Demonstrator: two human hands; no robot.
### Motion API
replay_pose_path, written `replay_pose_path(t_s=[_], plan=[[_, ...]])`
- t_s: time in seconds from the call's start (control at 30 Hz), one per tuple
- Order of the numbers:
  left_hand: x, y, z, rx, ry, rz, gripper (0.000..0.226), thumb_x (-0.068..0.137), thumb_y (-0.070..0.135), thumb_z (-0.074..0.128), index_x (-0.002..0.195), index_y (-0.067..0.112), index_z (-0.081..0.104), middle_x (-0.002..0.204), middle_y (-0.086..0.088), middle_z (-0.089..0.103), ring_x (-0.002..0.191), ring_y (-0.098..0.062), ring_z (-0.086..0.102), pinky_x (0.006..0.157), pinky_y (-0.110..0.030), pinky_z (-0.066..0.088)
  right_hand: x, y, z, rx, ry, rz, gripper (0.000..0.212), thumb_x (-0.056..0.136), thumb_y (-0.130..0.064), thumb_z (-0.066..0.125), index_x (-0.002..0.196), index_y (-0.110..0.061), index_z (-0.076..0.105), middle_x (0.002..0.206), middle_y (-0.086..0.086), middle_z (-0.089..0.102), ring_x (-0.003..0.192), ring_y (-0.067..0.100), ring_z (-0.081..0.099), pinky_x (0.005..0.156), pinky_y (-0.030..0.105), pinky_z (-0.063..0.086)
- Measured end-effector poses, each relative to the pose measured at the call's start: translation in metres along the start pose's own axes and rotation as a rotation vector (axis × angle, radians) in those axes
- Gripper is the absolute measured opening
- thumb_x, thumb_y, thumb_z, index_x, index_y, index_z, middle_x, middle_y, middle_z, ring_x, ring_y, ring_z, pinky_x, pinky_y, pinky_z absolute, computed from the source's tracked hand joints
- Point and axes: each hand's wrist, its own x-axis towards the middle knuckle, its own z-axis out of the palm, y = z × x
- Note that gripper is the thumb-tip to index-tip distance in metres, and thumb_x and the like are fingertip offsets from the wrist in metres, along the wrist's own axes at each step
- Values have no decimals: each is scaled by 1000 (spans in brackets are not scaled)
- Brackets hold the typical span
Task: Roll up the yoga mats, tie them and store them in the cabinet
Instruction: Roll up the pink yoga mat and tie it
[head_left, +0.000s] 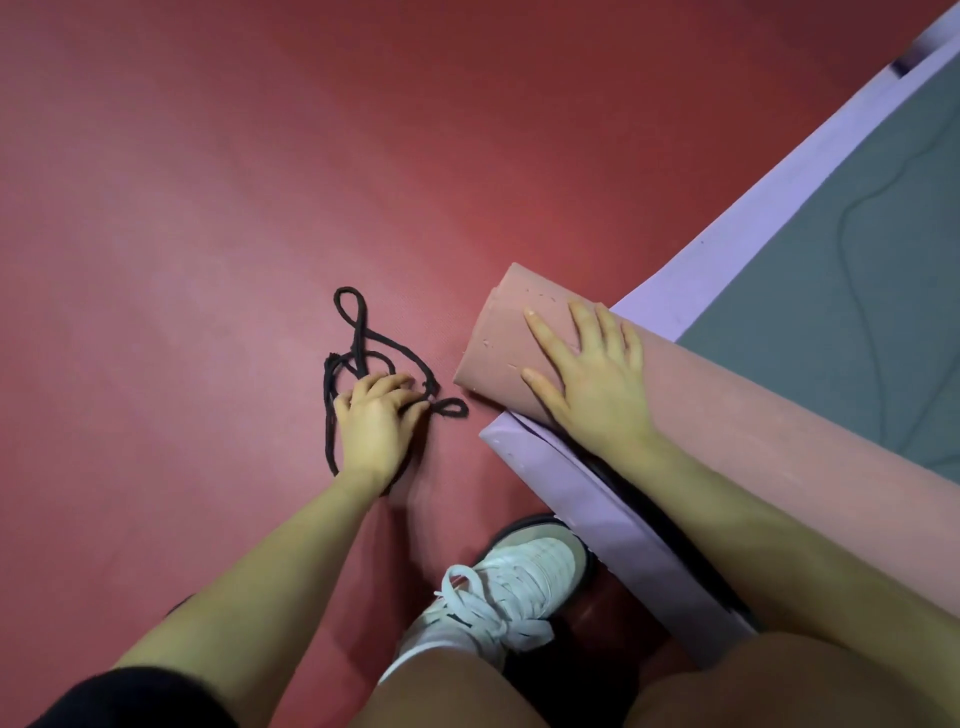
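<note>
A red floor fills most of the view; along the right edge a grey-green mat lies flat on a lilac mat, whose border shows beside it; across their near end lies a rolled pink yoga mat, its open end pointing toward the middle of the floor; just below that roll, touching it, lies a flattened lilac roll with a dark seam along its upper edge; a white laced shoe stands on the floor beside the lilac roll's near side; the right hand rests on top of the pink roll near its open end, fingers straight and spread, pressing down and clasping nothing; the left hand is down on the floor well apart from the roll's end, its fingers curled round a black cord; the cord lies in loose loops on the floor, one loop reaching away from the fingers, a small one poking out toward the roll.
</note>
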Motion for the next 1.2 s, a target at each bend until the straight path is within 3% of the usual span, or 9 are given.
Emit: replay_pose_path(t_s=[0.13, 0.23, 0.3, 0.37, 0.57, 0.77, 0.93, 1.1, 1.2], plan=[[11, 30, -29, -256, 162, 22, 19, 88, 26, 63, 96, 14, 75, 91, 1, 69, 92, -22, 62, 91, -34, 35, 9, 18, -15, 67, -117, 28, 81, 74, -72, 39, 144, -30, 39, 137, 14, 46, 122, 36, 44, 95, 48, 33], [20, 66, -57, -527, 184, 5, 15, 90, 17, 65, 102, 13, 74, 76, 11, 60, 72, 2, 56, 70, -13, 40, 10, 40, -27, -11, -359, 111, 113, 59, -84, 52, 151, -37, 6, 151, 16, 23, 137, 33, 24, 107, 53, 18], [26, 84, -64, -614, 194, -23, 16, 90, 17, 65, 103, 15, 73, 79, 11, 60, 72, 6, 54, 68, -7, 37, 7, 46, -28, -90, -450, 88, 127, 56, -80, 63, 149, -38, -12, 155, 16, 9, 143, 34, 13, 110, 59, 12], [33, 95, -62, -680, 184, -35, 16, 91, 18, 64, 105, 19, 73, 87, 11, 63, 77, 5, 56, 72, -7, 39, 6, 48, -29, -101, -441, 51, 127, 58, -75, 66, 150, -36, -11, 152, 14, 17, 138, 33, 22, 108, 56, 24], [32, 123, -48, -685, 233, -7, 17, 93, 14, 61, 105, 13, 73, 108, 0, 65, 99, 6, 55, 91, -15, 42, -4, 57, -45, -17, -249, 36, 116, 58, -69, 70, 152, -34, 11, 140, 8, 40, 121, 32, 41, 96, 46, 36], [22, 219, -84, -990, 259, 145, 23, 95, 11, 54, 112, 18, 67, 118, 0, 66, 112, -4, 58, 99, -21, 43, -22, 83, -117, 126, 39, 165, 114, 51, -74, 64, 147, -41, 13, 142, 10, 43, 123, 34, 44, 99, 49, 38], [9, 316, -128, -1093, 239, 442, 25, 93, 13, 55, 112, 24, 66, 116, 16, 64, 114, 0, 58, 101, -23, 42, -53, 105, -196, 291, 270, 297, 113, 51, -72, 68, 147, -47, 12, 146, 0, 39, 130, 22, 39, 106, 43, 35], [-8, 421, -177, -970, 475, 913, 23, 91, 17, 55, 107, 15, 72, 111, 14, 64, 106, 3, 58, 96, -17, 40, -87, 115, -272, 437, 563, 439, 117, 53, -47, 86, 137, -62, 6, 145, -23, 27, 135, 4, 24, 106, 27, 27], [-26, 466, -191, -890, 552, 1121, 21, 92, 19, 57, 102, 12, 74, 106, 3, 71, 100, -11, 67, 87, -37, 52, -112, 125, -298, 522, 657, 514, 115, 53, -51, 82, 138, -62, 5, 139, -29, 21, 134, -3, 26, 106, 28, 31]])
